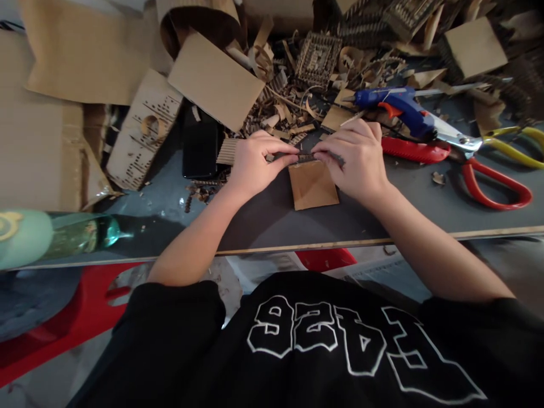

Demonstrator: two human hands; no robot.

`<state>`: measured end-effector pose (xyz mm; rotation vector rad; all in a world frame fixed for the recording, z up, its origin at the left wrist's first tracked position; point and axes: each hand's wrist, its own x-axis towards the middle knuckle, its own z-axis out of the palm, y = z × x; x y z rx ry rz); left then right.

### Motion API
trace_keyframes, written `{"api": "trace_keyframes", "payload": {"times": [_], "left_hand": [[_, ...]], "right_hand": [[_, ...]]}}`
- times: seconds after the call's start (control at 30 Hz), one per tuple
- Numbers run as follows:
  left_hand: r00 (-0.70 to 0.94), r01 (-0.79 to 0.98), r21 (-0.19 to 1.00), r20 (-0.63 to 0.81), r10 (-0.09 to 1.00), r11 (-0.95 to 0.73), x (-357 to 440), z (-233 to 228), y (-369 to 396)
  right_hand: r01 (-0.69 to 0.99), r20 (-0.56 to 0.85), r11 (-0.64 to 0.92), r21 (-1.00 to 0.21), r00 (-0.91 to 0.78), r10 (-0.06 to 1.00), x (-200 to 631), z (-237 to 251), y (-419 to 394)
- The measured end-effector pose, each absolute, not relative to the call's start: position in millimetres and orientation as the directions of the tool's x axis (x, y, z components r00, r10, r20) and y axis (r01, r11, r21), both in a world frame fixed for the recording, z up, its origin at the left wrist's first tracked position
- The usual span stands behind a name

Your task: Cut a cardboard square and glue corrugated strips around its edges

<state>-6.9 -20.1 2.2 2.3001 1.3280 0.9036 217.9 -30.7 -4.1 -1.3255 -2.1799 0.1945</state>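
Between the fingertips of both hands is a thin strip of cardboard (305, 157), small and partly covered by the fingers. My left hand (259, 160) pinches its left end, thumb against forefinger. From the other side my right hand (355, 156) pinches the right end. Just below the strip, a square piece of brown cardboard (313, 187) lies flat on the dark table, its upper edge close to the fingertips. A piece of ribbed cardboard (226, 151) is beside my left hand. A red-handled cutter (414, 150) lies right of my right hand.
A blue glue gun (402, 105), scissors with red handles (495, 184) and a yellow-handled tool (516, 144) lie at right. Cardboard scraps (293, 107) pile up behind. A black phone (199, 144) and a marked cardboard piece (144, 127) lie left. A green bottle (72, 235) is near the front edge.
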Motion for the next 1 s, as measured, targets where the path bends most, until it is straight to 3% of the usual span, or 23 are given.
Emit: {"api": "trace_keyframes", "payload": {"times": [0.27, 0.6, 1.0], "left_hand": [[0.446, 0.688, 0.518, 0.251, 0.859, -0.508, -11, -3, -10], [0.441, 0.683, 0.519, 0.269, 0.856, -0.514, -15, 3, -14], [0.44, 0.697, 0.509, 0.252, 0.862, -0.504, -19, 3, -13]], "right_hand": [[0.79, 0.318, 0.453, -0.413, -0.341, 0.885, 218, -8, -31], [0.796, 0.321, 0.472, -0.379, -0.365, 0.874, 218, -6, -33], [0.779, 0.229, 0.516, -0.356, -0.463, 0.856, 212, -5, -51]]}}
